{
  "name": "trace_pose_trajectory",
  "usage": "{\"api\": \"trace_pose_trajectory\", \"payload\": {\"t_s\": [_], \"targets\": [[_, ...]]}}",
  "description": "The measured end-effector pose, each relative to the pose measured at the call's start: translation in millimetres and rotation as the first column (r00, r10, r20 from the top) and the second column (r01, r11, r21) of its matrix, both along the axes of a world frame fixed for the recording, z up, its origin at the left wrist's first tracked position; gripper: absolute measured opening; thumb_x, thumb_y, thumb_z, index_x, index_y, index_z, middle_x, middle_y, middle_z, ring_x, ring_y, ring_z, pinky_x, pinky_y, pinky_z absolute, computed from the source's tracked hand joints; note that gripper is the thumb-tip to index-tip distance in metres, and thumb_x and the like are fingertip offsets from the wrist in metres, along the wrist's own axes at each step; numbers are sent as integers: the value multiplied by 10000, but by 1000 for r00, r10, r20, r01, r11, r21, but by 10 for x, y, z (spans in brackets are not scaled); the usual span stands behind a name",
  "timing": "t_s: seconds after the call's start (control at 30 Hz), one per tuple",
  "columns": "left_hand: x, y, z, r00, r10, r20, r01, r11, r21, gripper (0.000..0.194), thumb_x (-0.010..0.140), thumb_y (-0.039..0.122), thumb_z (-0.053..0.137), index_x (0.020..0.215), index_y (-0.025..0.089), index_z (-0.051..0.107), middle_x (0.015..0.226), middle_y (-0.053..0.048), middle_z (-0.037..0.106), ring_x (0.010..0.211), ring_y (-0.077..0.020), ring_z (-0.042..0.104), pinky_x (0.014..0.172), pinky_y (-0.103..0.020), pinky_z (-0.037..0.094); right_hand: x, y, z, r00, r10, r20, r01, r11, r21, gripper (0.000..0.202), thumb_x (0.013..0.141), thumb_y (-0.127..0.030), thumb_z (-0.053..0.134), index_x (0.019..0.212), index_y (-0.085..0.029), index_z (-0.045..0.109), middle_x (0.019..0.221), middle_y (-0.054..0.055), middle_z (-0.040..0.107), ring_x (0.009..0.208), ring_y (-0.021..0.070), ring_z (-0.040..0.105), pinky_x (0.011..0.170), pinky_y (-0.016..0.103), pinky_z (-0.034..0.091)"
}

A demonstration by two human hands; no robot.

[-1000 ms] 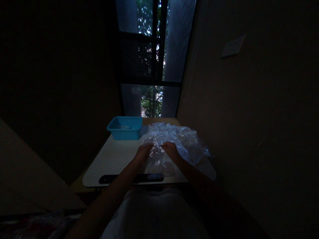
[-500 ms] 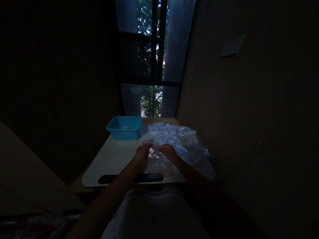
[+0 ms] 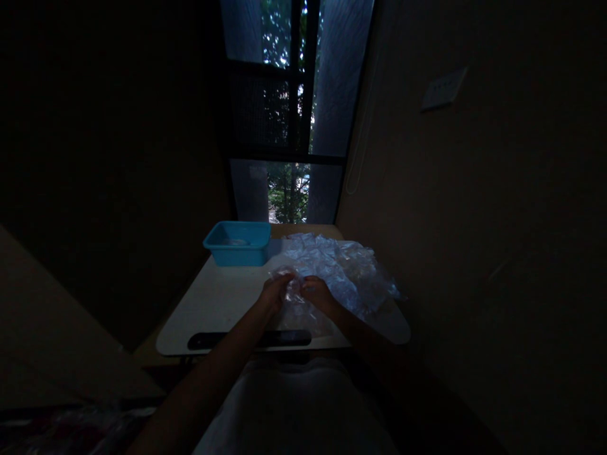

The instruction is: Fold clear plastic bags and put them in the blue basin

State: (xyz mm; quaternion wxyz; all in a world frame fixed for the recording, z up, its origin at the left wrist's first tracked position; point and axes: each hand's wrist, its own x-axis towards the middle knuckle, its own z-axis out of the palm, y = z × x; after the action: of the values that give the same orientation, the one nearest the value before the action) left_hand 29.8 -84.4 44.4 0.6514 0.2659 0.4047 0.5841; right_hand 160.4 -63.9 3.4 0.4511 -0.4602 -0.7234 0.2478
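Observation:
Between my hands is a clear plastic bag (image 3: 294,303), crinkled at the top and hanging down toward the near edge of the white table board (image 3: 213,300). My left hand (image 3: 275,292) pinches its upper left side, fingers closed. On the upper right side, my right hand (image 3: 317,291) grips the same plastic with thumb and fingers together. Fingertips are partly lost in the dim light and shiny film. Just beyond and to the right lies a heap of crumpled clear plastic bags (image 3: 332,259).
A light-blue plastic basket (image 3: 239,254) stands at the back left with something pale inside. A dark slot strip (image 3: 284,338) runs along the board's front edge. Walls close in on both sides; a window (image 3: 289,189) is behind.
Both hands stay in nearly the same place on the plastic bag. Its upper part has shifted and bunched slightly, with the right fingers turned a little.

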Motion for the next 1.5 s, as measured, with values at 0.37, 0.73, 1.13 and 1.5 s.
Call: {"api": "trace_pose_trajectory", "payload": {"t_s": [0.37,0.73,1.13,1.5], "targets": [[42,-47,38,996,8,-87,-8,1000,-9,205,448,167,681,614,120,572,491,-7,587,441,-127,535,438,-239,412,-40,-72,61,997,69,23,-69,997,-21,75,568,-139,603,502,-174,588,614,-6,559,645,118,522,651,241,400],[48,-56,50,981,51,-190,-45,998,33,279,423,184,700,669,120,585,539,-14,599,468,-137,546,479,-257,425,72,-91,323,939,42,-340,-173,914,-366,222,527,-307,656,665,-158,567,586,-24,567,576,105,530,559,227,400],[-126,20,-20,972,-23,-235,45,995,86,295,440,337,708,582,119,570,497,-2,562,447,-105,504,455,-223,370,139,-107,309,961,-25,-277,-98,901,-422,194,526,-300,648,490,-140,545,378,-58,454,369,51,399,405,187,312],[-250,132,154,913,-52,-404,123,981,151,299,412,250,737,666,126,640,570,-19,609,491,-98,508,462,-198,348,92,-189,332,956,42,-292,-183,860,-476,159,497,-232,673,480,-135,547,388,-51,483,379,54,426,415,188,333]]}}
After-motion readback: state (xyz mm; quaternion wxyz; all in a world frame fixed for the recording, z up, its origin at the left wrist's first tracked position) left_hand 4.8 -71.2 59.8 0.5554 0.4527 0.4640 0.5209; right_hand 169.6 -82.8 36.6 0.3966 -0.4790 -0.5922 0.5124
